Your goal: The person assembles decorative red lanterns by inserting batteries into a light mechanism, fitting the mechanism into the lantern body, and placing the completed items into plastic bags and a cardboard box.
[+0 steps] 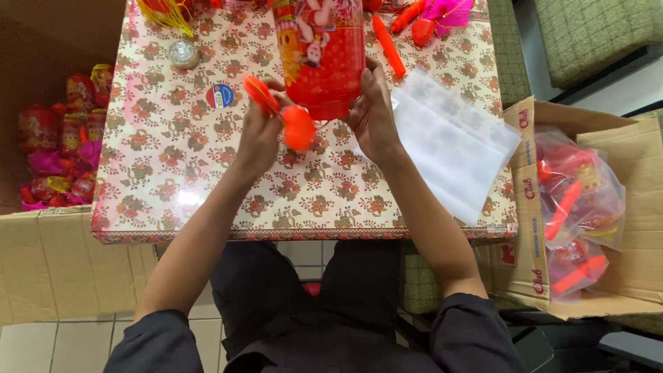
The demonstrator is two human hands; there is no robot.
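Centrally, near the far edge of the table [173,166], a red paper lantern [320,48] is held upright-looking from above, its long axis running away from the person toward the far edge. The right hand [373,114] is cupped against the lantern's right side and lower rim, fingers wrapped on its wall; it is closed on the lantern. The left hand [259,135] is just left of the lantern's near end, fingers pinched together on a small orange-red fitting [298,128] with a round bulb. Whether the fitting already touches the lantern rim cannot be told; it is seen just below and left of the rim, at most barely apart.

Key relation: the open near end of the lantern lies up and right of the fitting, so the left hand is the nearer one to the gap between them.

Beside the right hand, toward the right edge, a white sheet [449,148] lies flat. Orange sticks [388,45] lie near the far right corner. A small silver disc [184,53] is noted near the far left corner. Off the left edge a box [41,262] holds more red lanterns; off the right edge a second box [621,276] holds bagged ones.
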